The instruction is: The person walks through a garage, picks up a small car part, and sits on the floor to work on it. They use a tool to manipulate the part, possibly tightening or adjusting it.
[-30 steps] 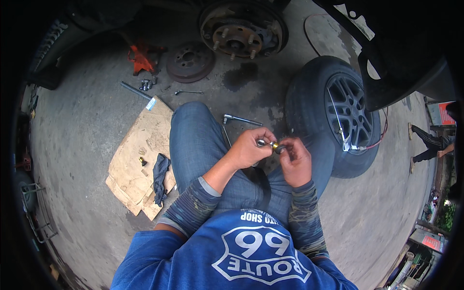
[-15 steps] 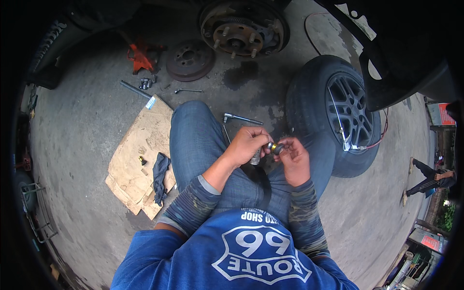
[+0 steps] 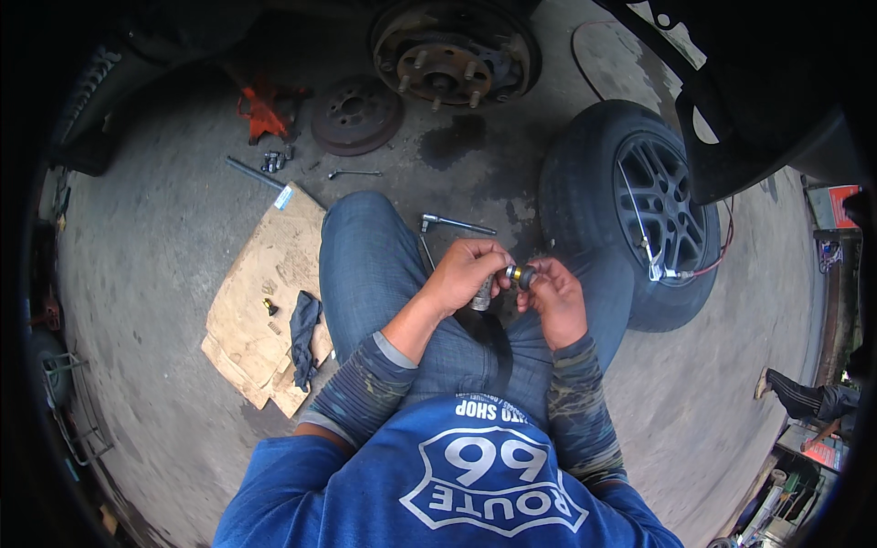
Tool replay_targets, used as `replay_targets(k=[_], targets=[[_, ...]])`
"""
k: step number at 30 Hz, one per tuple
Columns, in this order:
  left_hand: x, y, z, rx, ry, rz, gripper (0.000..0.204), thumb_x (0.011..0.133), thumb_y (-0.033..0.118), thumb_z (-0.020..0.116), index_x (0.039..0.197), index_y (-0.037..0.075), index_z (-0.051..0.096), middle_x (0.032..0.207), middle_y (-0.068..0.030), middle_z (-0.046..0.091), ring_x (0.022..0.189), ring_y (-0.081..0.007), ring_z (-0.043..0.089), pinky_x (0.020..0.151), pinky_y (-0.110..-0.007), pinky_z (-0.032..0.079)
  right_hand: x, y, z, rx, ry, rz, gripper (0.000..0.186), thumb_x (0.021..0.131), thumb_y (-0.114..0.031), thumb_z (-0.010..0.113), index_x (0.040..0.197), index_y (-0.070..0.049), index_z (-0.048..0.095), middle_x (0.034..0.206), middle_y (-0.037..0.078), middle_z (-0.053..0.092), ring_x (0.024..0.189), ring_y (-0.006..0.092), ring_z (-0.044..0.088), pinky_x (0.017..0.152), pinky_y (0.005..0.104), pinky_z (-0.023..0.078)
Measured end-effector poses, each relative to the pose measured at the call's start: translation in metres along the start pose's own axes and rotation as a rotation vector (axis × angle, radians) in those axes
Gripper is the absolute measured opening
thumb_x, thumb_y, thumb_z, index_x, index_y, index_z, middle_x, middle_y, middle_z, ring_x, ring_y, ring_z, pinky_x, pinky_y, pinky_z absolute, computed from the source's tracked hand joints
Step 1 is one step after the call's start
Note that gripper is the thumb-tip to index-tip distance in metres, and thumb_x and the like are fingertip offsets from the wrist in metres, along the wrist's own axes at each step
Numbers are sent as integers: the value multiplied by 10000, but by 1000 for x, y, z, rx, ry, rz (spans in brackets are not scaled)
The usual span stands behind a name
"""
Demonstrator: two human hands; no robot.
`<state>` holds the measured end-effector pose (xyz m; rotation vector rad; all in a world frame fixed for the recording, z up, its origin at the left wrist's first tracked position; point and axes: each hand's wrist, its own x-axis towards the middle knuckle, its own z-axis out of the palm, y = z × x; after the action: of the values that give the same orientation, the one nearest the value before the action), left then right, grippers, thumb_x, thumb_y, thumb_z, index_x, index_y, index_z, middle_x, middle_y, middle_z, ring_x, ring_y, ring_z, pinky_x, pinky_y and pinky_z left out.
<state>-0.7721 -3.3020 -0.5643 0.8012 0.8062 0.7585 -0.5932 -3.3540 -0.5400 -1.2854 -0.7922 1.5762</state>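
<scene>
Over my lap, my left hand (image 3: 464, 276) is closed around a small grey metal wheel cylinder (image 3: 481, 299), largely covered by its fingers. My right hand (image 3: 560, 303) pinches a brass-coloured piston with black rubber ends (image 3: 522, 276). The piston is right beside the left fingertips; whether it touches the cylinder is hard to tell. On a piece of cardboard (image 3: 239, 297) to the left lie a second brass-and-black piston (image 3: 270, 307), a small spring (image 3: 274, 328) and a crumpled dark glove or cloth (image 3: 303, 336).
Ahead is a drum brake assembly (image 3: 442, 66) with bare studs. A brake drum (image 3: 358, 123), red jack stand (image 3: 263, 114), spanner (image 3: 354, 173) and ratchet (image 3: 461, 224) lie around on the concrete. A wheel (image 3: 585, 215) with an air gun (image 3: 656, 267) on it lies at right.
Both hands stay nearly in place; the piston in my right fingers has tilted slightly. At the far right, another person's legs have moved nearer the lower edge.
</scene>
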Motion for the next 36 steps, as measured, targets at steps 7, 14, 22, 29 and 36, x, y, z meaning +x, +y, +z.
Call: replay_targets(k=[7, 14, 22, 29, 36], targets=[[-2, 3, 1, -6, -21, -28, 215, 934, 184, 592, 929, -16, 672, 737, -67, 652, 587, -104, 588, 540, -235, 474, 0, -2, -3, 175, 30, 114, 71, 977, -79, 541, 1023, -34, 571, 801, 61, 627, 614, 125, 602, 560, 265, 511], [-2, 1, 1, 21, -34, -37, 228, 930, 198, 608, 989, -11, 677, 768, -70, 668, 601, -108, 602, 553, -242, 481, -1, -2, -5, 204, 12, 113, 53, 984, -91, 552, 1019, -54, 564, 816, 60, 635, 636, 130, 615, 573, 263, 515], [0, 1, 3, 24, -40, 17, 178, 911, 120, 593, 1018, -2, 663, 810, -61, 677, 642, -97, 608, 586, -233, 490, 0, -2, -3, 123, -64, -37, 116, 965, -15, 557, 1075, -51, 544, 996, 61, 631, 882, 152, 660, 719, 257, 529], [0, 2, 3, 35, -47, 7, 171, 907, 114, 596, 1023, 4, 658, 846, -62, 673, 638, -93, 598, 584, -232, 484, 3, 4, -6, 54, -86, -143, 147, 964, 1, 552, 1103, -49, 545, 1033, 40, 609, 927, 132, 642, 750, 262, 522], [1, -1, 3, 18, -31, 30, 173, 923, 128, 601, 1019, -2, 661, 840, -56, 663, 675, -101, 608, 590, -239, 494, 2, 1, -6, 9, -81, -111, 106, 973, -35, 563, 1079, -43, 554, 990, 63, 652, 864, 129, 639, 732, 256, 516]])
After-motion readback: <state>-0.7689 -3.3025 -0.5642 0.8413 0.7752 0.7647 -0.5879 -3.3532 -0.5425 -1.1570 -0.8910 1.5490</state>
